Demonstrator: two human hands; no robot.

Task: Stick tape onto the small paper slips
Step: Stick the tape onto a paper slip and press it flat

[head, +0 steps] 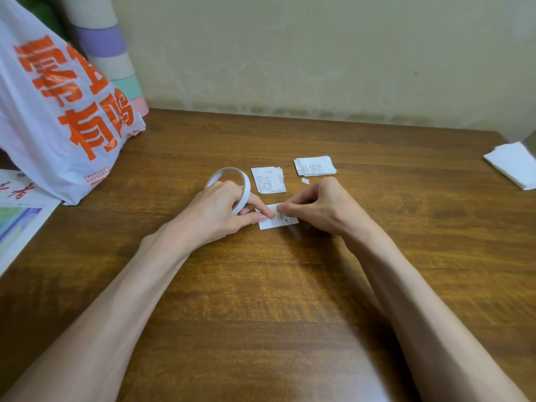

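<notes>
- The right hand's fingers (285, 209) are curled, thumb and forefinger tips pinched together at the upper edge of a small white printed paper slip (282, 222). Whether a tape end lies under them cannot be told.
- The left hand's fingers (261, 217) wrap a thin white ring-shaped tape roll (246, 192). Two fingertips reach past it and press on the slip's left end.
- The slip lies flat on the brown wooden bench (290, 285), directly between the two hands. Its long axis runs left to right, tilted slightly.
- The roll sits just left of the slip, so tape would likely be drawn rightward along that axis, and the right hand (316, 207) is the nearer one to lay it.
- Beyond the hands lie a loose pile of printed slips (268, 179) and a neater stack (314, 165), well apart from the left hand (220, 210).
</notes>
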